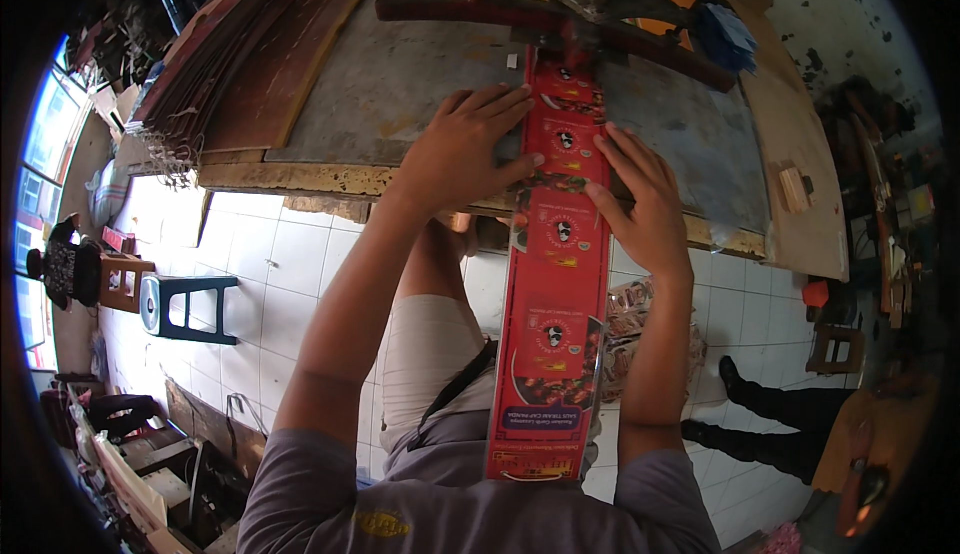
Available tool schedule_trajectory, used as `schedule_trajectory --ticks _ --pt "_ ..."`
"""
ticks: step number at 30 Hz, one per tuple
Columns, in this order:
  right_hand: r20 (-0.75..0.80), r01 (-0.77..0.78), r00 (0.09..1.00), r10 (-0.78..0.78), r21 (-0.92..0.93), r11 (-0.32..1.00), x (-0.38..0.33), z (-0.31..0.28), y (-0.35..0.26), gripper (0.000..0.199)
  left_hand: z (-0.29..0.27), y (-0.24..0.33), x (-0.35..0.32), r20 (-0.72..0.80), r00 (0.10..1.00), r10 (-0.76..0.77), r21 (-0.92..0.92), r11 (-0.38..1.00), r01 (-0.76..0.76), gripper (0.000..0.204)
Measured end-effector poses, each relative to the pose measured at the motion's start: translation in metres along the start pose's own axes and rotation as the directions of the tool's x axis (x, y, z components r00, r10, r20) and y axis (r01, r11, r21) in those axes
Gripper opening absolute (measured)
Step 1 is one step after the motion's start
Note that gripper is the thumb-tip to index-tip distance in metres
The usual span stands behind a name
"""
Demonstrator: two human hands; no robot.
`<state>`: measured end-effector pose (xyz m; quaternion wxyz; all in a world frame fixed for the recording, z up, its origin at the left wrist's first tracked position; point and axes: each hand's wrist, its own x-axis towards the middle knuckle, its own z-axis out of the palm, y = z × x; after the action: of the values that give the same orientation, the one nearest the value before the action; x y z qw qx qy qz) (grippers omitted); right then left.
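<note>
A long strip of red printed packaging sheet [553,284] runs from my chest over the table edge. Its far end lies beneath a dark metal machine with a long curved bar [480,9]. My left hand [470,144] rests along the strip's left edge, fingers stretched out and thumb touching the print. On the opposite edge, my right hand [640,194] has its fingers extended, with fingertips and thumb against the strip. Both hands are open and touch the strip without wrapping round it. Under the machine, the strip's far end is hidden.
The grey metal-topped table [370,104] has a worn wooden front edge. Reddish-brown boards [230,54] are stacked at left, and a small wooden block [795,190] lies at right. A dark blue stool [190,309] stands left on the tiled floor. Another person's legs [770,414] show at right.
</note>
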<state>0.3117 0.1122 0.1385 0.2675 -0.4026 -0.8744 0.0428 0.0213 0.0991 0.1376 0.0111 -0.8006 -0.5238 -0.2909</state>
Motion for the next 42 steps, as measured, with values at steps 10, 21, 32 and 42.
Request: schedule_trajectory --ticks 10,21,32,42 --pt "-0.002 0.003 1.000 -0.002 0.004 1.000 0.0001 -0.0008 -0.0001 0.062 -0.0010 0.0014 0.0009 0.001 1.000 0.005 0.004 1.000 -0.005 0.070" --pt "0.006 -0.006 1.000 0.006 -0.014 1.000 -0.0006 -0.0011 -0.0008 0.063 -0.0026 0.0027 0.0017 0.006 1.000 0.003 0.000 1.000 -0.003 0.068" --pt "0.004 -0.020 1.000 0.020 0.019 1.000 -0.0006 -0.0003 -0.0018 0.063 -0.0061 0.0014 -0.0011 0.011 0.999 -0.032 -0.047 0.998 0.032 0.068" --pt "-0.007 -0.007 1.000 0.007 0.025 1.000 0.0002 -0.0007 -0.0023 0.062 -0.0056 0.0016 -0.0015 -0.007 0.999 -0.031 -0.058 0.998 0.031 0.072"
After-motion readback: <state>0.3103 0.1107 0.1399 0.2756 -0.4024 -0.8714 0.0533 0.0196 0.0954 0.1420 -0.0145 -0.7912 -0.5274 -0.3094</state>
